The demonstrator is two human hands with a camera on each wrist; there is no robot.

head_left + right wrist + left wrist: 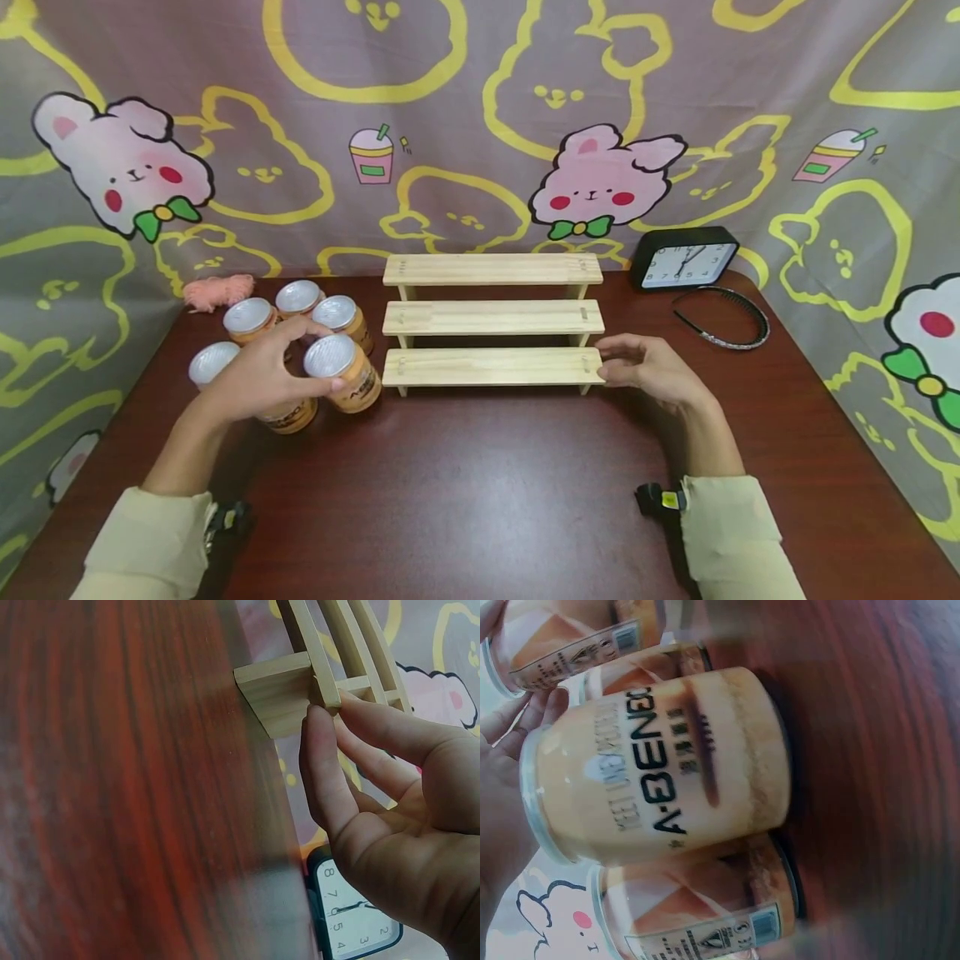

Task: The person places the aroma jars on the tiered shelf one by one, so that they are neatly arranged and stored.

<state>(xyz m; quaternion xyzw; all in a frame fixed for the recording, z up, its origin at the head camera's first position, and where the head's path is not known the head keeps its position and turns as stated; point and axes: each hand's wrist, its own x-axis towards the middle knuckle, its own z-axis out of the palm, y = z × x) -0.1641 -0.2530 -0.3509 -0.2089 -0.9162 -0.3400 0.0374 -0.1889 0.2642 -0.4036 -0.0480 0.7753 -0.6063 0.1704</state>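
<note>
My left hand (257, 373) is gripping the front can (358, 387) near its top, just left of the wooden stand (491, 367); my right hand (656, 371) is pinching the stand's lower right end. I'm favouring an upright lift, clearing neighbouring cans (337, 312).

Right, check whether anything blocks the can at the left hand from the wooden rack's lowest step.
Nothing visible stands between that can and the lowest step; the remaining cans are behind or left of it.
</note>
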